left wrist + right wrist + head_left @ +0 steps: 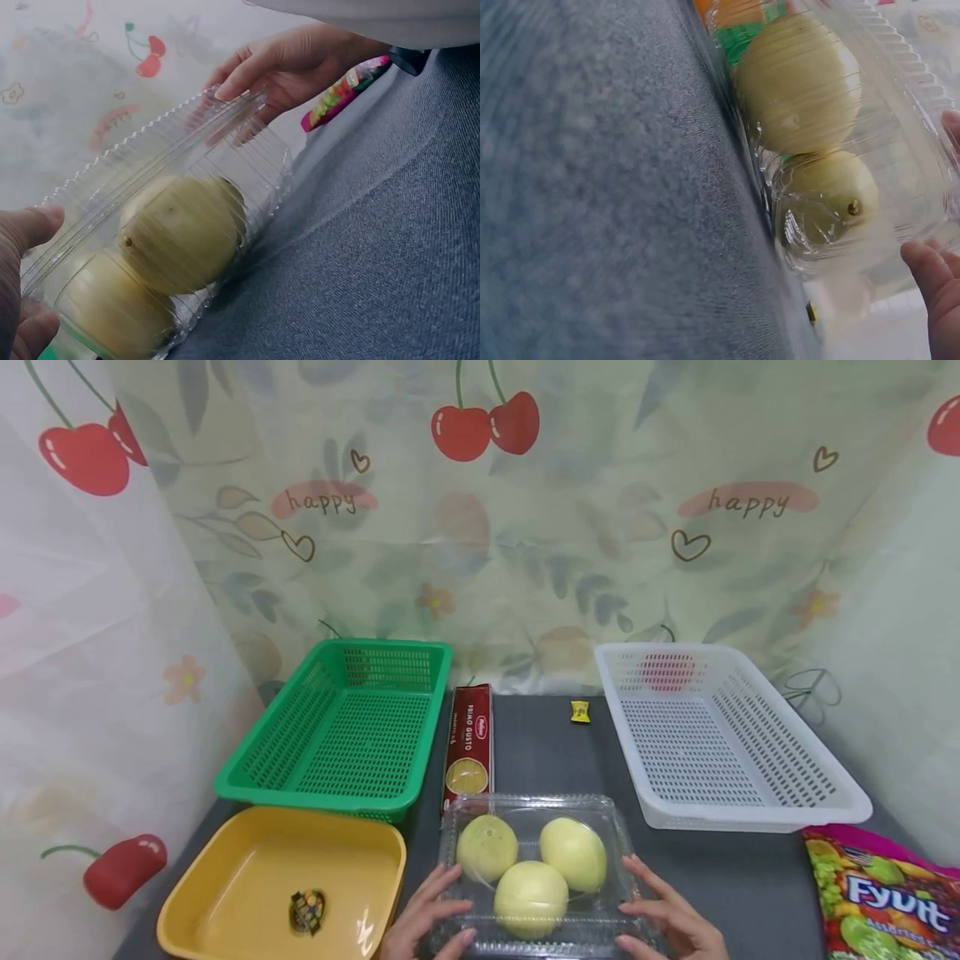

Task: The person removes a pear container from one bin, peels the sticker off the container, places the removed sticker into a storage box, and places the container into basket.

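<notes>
Gripping clear clamshell box (536,868) w/ both hands, left hand (427,918), right hand (671,918), opposite sides

Both hands (427,918) are bare, with perhaps a pale sleeve at one wrist.

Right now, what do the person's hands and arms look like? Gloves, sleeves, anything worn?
Both are bare: no gloves, rings or wristbands visible on the left hand or the right hand. No sleeves show in the head view, where only the hands and the start of the wrists are in frame. Nails look short and unpainted. The wrist cameras themselves are out of view.
</notes>
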The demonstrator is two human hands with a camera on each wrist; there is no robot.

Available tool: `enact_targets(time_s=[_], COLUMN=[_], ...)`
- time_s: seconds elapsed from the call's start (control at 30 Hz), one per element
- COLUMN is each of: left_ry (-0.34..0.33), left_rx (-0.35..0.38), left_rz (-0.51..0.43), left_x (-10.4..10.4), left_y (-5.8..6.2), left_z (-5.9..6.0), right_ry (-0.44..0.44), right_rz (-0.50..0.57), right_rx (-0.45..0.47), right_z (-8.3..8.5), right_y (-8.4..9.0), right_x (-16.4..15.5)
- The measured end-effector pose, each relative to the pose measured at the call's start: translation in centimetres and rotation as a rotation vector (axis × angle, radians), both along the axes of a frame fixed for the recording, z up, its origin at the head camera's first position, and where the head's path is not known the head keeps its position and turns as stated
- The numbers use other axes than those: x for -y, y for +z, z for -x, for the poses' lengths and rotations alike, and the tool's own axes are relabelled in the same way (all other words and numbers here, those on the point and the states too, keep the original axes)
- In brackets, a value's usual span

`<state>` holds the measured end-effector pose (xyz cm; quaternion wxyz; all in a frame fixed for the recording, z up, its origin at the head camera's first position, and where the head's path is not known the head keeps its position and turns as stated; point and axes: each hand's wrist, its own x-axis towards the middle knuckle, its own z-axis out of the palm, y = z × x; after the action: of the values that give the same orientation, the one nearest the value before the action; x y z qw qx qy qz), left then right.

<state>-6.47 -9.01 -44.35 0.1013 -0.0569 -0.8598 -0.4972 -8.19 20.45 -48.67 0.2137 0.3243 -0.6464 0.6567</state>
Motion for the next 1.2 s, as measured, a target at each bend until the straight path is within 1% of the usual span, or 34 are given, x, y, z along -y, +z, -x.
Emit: enact_targets(time_s=[0.1, 0.23, 0.3, 0.4, 0.47, 0.5, 0.63, 0.7, 0.73, 0.83, 0.9, 0.97, 1.0, 1.1, 1.17, 1.2], left_ry=[0.025, 0.04, 0.048, 0.058, 0.061, 0.06, 0.059, 0.054, 0.048, 0.0, -0.028, -0.038, -0.032, -0.04, -0.054, -0.058], left_rx=[-0.122, -0.225, -0.25, -0.27, -0.282, -0.295, -0.36, -0.395, -0.409, -0.481, -0.52, -0.528, -0.523, -0.5, -0.504, -0.501], left_rz=[0.024, 0.048, 0.047, 0.035, 0.031, 0.026, 0.02, 0.01, 0.005, -0.021, -0.032, -0.04, -0.04, -0.066, -0.076, -0.077], left_x=[0.0, -0.1, -0.1, -0.2, -0.2, -0.2, -0.1, 0.1, 0.1, 0.4, 0.6, 0.7, 0.8, 0.8, 1.0, 1.0], left_y=[-0.3, -0.4, -0.3, 0.2, 0.6, 0.8, 1.3, 1.5, 1.6, 1.8, 2.0, 2.2, 2.4, 3.0, 3.4, 3.7], left_z=[-0.1, -0.2, -0.3, -0.5, -0.6, -0.7, -0.6, -0.5, -0.3, 0.2, 0.4, 0.6, 0.6, 0.4, 0.3, 0.3], right_ry=[-0.008, -0.056, -0.11, -0.155, -0.215, -0.226, -0.253, -0.237, -0.252, -0.275, -0.254, -0.216, -0.198, -0.2, -0.217, -0.208], right_rz=[-0.004, -0.042, -0.078, -0.111, -0.153, -0.159, -0.192, -0.188, -0.199, -0.2, -0.188, -0.181, -0.192, -0.258, -0.304, -0.31], right_rx=[-0.002, 0.02, 0.058, 0.083, 0.12, 0.127, 0.143, 0.129, 0.134, 0.15, 0.145, 0.138, 0.136, 0.148, 0.162, 0.153], right_z=[-0.2, -0.7, -1.0, -1.5, -1.7, -1.8, -1.7, -1.5, -1.4, -1.2, -1.1, -0.9, -0.9, -0.8, -0.8, -0.7], right_y=[0.5, 1.4, 1.9, 2.9, 3.6, 4.0, 5.3, 5.8, 6.0, 6.8, 7.2, 7.8, 8.0, 9.0, 9.6, 9.9], right_x=[0.2, 0.3, 0.5, 0.7, 0.8, 0.9, 1.0, 1.1, 1.2, 1.5, 1.5, 1.4, 1.3, 1.1, 1.0, 1.0])
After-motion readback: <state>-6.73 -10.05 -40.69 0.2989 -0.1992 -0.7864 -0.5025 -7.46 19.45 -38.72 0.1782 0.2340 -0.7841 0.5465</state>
